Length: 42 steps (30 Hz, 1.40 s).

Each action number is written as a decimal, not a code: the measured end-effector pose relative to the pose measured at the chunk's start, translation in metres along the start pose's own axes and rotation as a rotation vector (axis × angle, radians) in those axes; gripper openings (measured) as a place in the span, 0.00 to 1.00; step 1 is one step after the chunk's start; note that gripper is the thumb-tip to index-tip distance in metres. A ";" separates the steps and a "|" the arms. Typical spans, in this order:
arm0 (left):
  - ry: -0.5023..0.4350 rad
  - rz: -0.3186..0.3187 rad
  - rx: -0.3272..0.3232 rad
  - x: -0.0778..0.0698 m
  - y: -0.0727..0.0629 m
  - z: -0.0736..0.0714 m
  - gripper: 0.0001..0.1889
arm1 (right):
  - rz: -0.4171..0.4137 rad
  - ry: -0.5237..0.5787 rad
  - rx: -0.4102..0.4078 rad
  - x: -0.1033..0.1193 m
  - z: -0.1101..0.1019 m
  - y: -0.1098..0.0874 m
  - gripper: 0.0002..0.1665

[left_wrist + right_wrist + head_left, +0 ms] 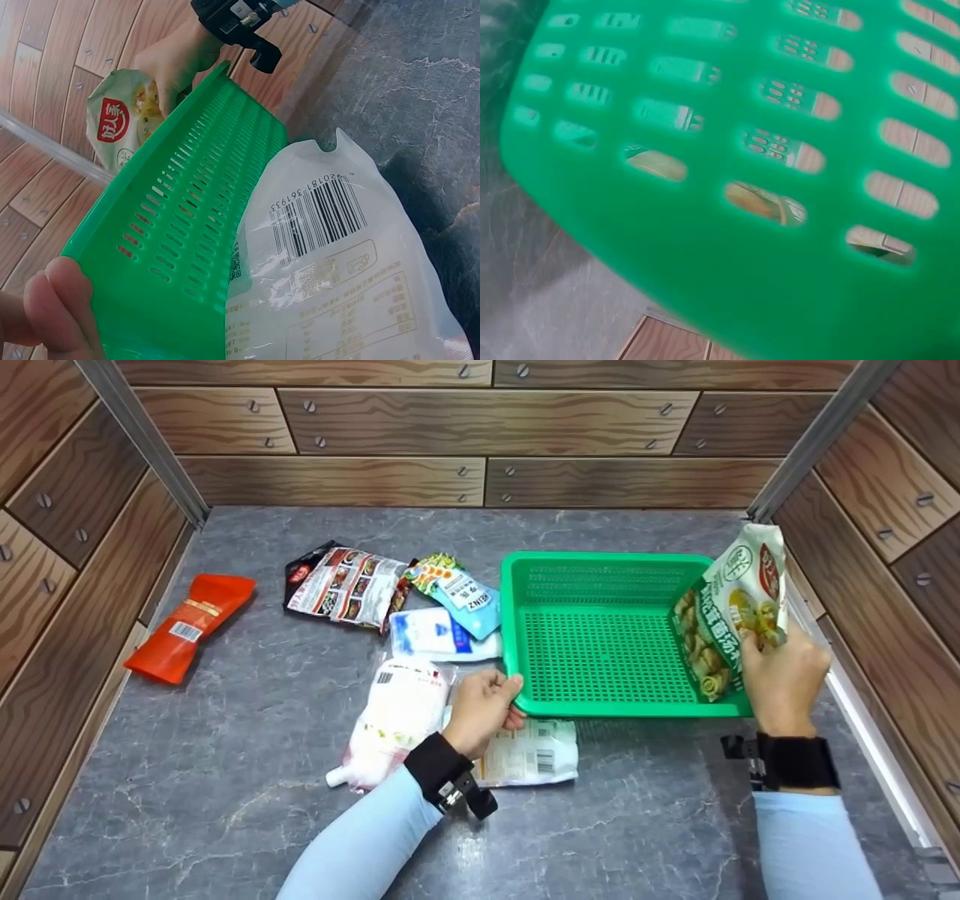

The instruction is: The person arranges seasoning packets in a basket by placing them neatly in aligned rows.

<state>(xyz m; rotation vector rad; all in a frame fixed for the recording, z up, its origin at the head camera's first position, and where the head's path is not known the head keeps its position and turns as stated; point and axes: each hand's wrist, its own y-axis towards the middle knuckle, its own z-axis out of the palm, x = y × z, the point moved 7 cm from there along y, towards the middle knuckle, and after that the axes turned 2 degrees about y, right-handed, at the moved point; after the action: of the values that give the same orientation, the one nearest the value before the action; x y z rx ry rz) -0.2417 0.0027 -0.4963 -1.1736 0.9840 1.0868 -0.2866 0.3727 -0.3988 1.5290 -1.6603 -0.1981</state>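
My left hand (480,706) pinches the near left corner of a green plastic basket (615,709). At the basket's right end, my right hand (787,679) grips a green and white food packet (724,615). The packet leans against the right wall, its lower part inside the basket and its top above the rim. Most of the right fingers are hidden behind the packet and rim. A white pouch with a barcode (536,754) lies by the near left corner, close below my left hand. In the right wrist view the perforated basket wall (667,247) fills most of the picture.
Left of the basket lie a pink-and-white spouted pouch (397,712), a white and blue packet (424,634), a light blue Heinz pouch (472,604) and a black and red packet (349,585). A red-orange packet (191,626) lies far left. Wood-patterned walls (480,424) enclose the grey surface.
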 end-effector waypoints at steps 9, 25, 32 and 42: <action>0.002 0.001 0.004 -0.001 0.000 0.001 0.13 | 0.087 0.048 -0.035 -0.006 -0.004 0.002 0.18; 0.026 -0.046 0.029 -0.018 -0.013 0.003 0.09 | 0.466 0.145 0.030 -0.036 -0.006 0.005 0.26; 0.028 -0.061 0.028 -0.001 -0.002 0.002 0.10 | 0.510 0.193 -0.005 -0.040 -0.009 0.003 0.26; 0.032 -0.039 0.049 0.001 -0.003 0.000 0.14 | 0.511 0.333 -0.027 -0.032 -0.021 0.006 0.33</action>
<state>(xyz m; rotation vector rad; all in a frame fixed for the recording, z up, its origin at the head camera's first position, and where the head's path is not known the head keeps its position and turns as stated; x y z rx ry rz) -0.2380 0.0027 -0.4968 -1.1691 1.0030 1.0103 -0.2807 0.4108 -0.3973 1.0058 -1.7015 0.2905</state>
